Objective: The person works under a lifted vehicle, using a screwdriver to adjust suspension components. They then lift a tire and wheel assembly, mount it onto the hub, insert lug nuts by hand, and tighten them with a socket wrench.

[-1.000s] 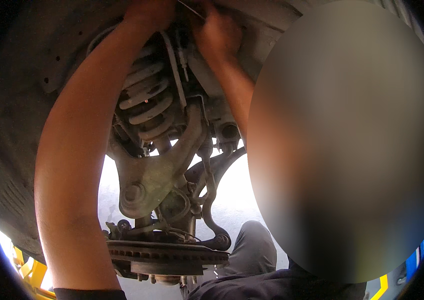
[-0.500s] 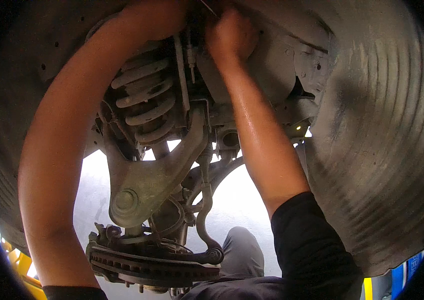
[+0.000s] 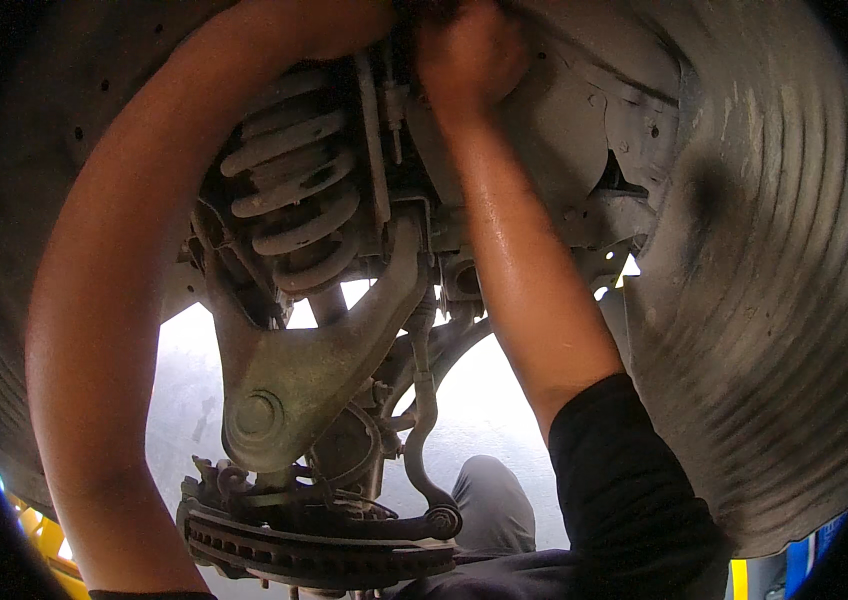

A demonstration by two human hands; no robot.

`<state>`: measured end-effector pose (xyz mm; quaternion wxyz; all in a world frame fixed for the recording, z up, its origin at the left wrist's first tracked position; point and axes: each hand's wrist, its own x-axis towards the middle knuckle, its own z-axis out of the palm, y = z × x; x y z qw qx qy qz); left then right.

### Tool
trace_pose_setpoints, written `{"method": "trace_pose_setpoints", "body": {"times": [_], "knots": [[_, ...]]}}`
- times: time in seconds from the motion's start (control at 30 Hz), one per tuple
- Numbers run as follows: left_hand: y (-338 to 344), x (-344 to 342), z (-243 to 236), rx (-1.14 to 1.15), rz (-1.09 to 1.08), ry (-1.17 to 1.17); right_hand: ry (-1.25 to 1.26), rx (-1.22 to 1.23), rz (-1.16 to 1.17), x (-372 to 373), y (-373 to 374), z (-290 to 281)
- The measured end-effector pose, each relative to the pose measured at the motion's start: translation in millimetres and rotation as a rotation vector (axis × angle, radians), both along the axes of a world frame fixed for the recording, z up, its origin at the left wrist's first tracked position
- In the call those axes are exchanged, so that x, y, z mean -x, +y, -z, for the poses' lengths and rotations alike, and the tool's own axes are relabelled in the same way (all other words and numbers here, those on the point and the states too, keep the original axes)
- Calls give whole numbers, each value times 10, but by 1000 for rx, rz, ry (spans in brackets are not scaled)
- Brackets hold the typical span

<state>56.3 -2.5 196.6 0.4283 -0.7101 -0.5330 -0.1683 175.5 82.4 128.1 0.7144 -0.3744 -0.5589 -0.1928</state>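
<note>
Both my arms reach up into a vehicle's wheel well. At the top edge, my right hand (image 3: 474,62) is curled closed, and whatever is in its fingers is hidden in shadow. My left hand (image 3: 359,22) is close beside it; its fingers are cut off or lost in the dark. Below my hands hang a thin upright rod (image 3: 372,140) and a threaded fitting (image 3: 395,120). The coil spring (image 3: 294,190) stands beside my left forearm. Beneath it is the greasy upper control arm (image 3: 294,375) with its round cap.
A brake disc (image 3: 314,560) and a curved link (image 3: 424,420) sit low in the middle. The ribbed wheel-well liner (image 3: 774,280) curves round on the right. My bent knee (image 3: 494,500) shows below. Yellow equipment (image 3: 44,540) stands at the lower left.
The view has shifted slightly, with the suspension parts a little lower and to the right. The thin metal shaft seen near my right hand no longer shows. Both hands remain up top.
</note>
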Motion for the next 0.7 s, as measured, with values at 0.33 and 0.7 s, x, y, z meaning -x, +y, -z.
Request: {"method": "trace_pose_setpoints", "body": {"times": [0.33,0.7], "knots": [[39,-68,-94,-47,-220,104,-210,-331,42,-198,105,18],[201,-51,51,-261,-218,-262,-278,-216,-9,-148,152,11]]}}
